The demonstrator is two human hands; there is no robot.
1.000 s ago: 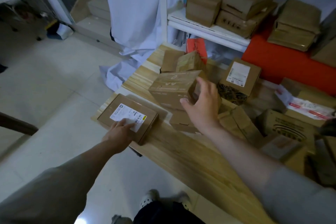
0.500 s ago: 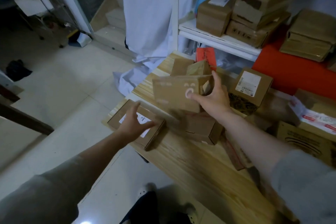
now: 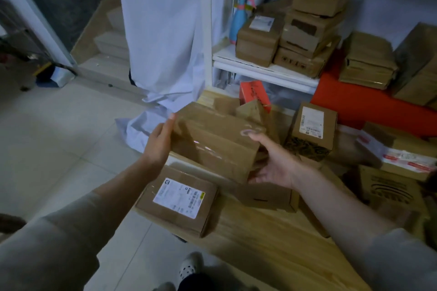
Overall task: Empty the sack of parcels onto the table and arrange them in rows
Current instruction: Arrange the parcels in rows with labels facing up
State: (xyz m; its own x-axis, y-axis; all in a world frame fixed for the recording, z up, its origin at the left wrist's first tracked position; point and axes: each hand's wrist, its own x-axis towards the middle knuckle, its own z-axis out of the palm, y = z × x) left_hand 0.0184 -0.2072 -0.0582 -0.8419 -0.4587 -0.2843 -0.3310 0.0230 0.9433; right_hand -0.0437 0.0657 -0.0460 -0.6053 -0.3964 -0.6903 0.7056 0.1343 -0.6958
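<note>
You hold one brown parcel (image 3: 214, 143) between two hands: your left hand (image 3: 159, 143) flat against its far-left end, your right hand (image 3: 274, 163) cupped open under its near-right end. Its long axis runs hand to hand. One labelled parcel (image 3: 177, 201) lies below your left hand on the table (image 3: 272, 243).

Dim bluish light, soft blur, wide-angle bending at edges

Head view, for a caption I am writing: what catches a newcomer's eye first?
A taped box held up between the left hand and right hand, above the near-left corner of the table. Below it lies a flat labelled parcel, with more parcels jumbled to the right. Behind, a red block and a blue spray bottle on the shelf stand out.
</note>
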